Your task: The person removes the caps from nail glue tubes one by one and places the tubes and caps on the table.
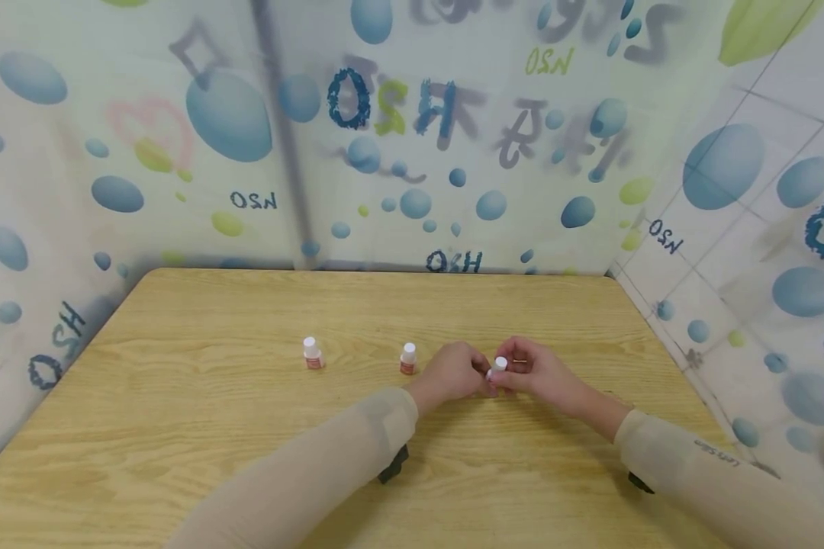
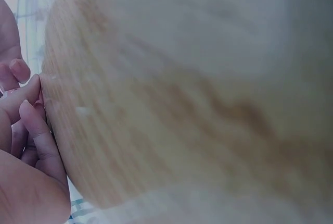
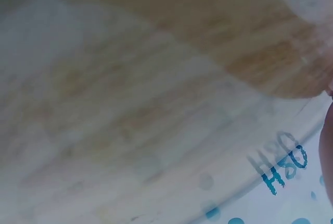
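Note:
A small white bottle (image 1: 500, 364) with a white cap stands between both hands on the right half of the table. My right hand (image 1: 539, 374) pinches it from the right, thumb in front. From the left, my left hand (image 1: 455, 372) has its fingertips on the lower part of the bottle, which they partly hide. In the left wrist view the curled fingers of the left hand (image 2: 31, 135) show at the left edge, close to the other hand. Just left of the left hand stands a second small bottle (image 1: 408, 359) with a red label; a third, similar bottle (image 1: 313, 354) stands farther left.
The wooden table (image 1: 199, 396) ends at a patterned curtain (image 1: 398, 175) behind and a tiled-look wall covering (image 1: 741, 252) on the right. All three bottles stand upright in a loose row across the table. The right wrist view shows mostly blurred tabletop.

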{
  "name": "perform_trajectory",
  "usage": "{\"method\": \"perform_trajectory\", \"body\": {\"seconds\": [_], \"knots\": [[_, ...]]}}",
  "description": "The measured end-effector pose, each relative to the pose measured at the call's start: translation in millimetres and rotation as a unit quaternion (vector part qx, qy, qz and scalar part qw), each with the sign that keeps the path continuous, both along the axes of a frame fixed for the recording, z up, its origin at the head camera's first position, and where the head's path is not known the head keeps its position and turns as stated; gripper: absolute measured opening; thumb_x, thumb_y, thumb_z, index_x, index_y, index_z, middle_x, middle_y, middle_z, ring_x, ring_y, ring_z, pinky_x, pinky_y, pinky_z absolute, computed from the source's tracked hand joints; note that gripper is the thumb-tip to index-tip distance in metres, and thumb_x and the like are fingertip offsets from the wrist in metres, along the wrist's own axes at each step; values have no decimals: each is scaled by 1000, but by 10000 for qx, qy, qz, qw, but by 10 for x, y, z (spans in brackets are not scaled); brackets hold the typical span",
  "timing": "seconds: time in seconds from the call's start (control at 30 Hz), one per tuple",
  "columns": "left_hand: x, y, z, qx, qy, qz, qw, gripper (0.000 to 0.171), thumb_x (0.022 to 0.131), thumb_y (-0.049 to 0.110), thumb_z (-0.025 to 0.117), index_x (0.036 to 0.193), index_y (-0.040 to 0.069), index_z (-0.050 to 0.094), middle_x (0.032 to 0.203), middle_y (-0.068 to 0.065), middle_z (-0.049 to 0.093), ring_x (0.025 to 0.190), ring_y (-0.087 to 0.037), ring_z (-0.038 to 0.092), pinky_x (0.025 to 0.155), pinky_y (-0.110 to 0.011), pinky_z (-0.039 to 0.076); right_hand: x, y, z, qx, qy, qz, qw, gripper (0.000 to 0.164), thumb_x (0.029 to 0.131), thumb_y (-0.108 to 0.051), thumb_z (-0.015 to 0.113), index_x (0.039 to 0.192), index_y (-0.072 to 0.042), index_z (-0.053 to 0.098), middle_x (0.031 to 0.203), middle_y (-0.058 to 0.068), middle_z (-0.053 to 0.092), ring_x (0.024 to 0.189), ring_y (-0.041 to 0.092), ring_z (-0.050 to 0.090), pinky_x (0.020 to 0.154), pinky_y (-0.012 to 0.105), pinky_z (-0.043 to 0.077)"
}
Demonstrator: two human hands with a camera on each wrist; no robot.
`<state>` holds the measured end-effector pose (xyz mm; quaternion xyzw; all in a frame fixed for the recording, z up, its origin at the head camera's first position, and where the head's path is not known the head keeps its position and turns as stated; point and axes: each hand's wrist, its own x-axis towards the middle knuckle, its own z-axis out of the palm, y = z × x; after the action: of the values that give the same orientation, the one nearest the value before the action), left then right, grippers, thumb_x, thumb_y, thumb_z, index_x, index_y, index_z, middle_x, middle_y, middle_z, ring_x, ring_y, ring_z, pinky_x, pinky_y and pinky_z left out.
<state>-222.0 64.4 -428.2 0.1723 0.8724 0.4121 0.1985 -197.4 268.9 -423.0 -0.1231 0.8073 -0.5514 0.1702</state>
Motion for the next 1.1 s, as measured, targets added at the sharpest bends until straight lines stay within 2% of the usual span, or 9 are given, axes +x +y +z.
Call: {"method": "perform_trajectory", "body": {"seconds": [0.2,0.37,0.47,0.63,0.8,0.93,1.1], "knots": [[5,-3,-1,34,-24,-32,10000,13,86,24,90,94,17,83,80,8,73,71,-8,61,64,-21,48,-9,18,-8,95,66,-54,9999,33,100,-20,76,121,1,60,112,10,64,95,21,68,79,31,61],[9,9,-9,68,-105,10,9999,14,85,25,90,92,17,82,82,7,75,69,-9,63,63,-22,50,-18,116,10,272,155,309,9990,35,106,-15,67,136,1,63,128,20,63,107,25,66,85,31,63],[-6,15,-12,-1,-55,17,10000,15,85,25,91,92,17,82,81,7,74,70,-9,62,64,-22,49,-25,124,37,233,42,464,9986,41,105,-16,68,142,0,59,135,23,62,112,27,67,85,33,64],[-26,13,-19,-88,-52,20,9999,14,85,26,91,93,18,81,79,7,72,71,-9,61,65,-22,47,-30,47,35,177,-206,152,9995,50,98,-22,79,136,0,54,125,16,62,106,24,70,81,34,63],[-3,6,-13,4,-92,14,10000,12,86,25,90,92,18,82,78,6,72,70,-9,60,64,-22,47,-36,28,8,203,-175,-44,9996,43,99,-21,78,128,1,57,118,12,61,101,23,70,80,32,62],[3,4,-17,100,-164,55,9998,12,86,24,90,91,18,81,78,6,72,67,-10,60,61,-22,48,-43,65,34,291,93,188,9994,33,102,-19,74,127,0,63,118,14,63,98,25,67,79,32,61],[6,-4,6,127,-224,108,9996,14,85,24,91,92,16,81,84,6,74,70,-11,63,63,-23,51,-64,103,79,337,332,609,9970,32,105,-17,69,132,-1,66,125,19,66,99,28,67,78,34,62]]}}
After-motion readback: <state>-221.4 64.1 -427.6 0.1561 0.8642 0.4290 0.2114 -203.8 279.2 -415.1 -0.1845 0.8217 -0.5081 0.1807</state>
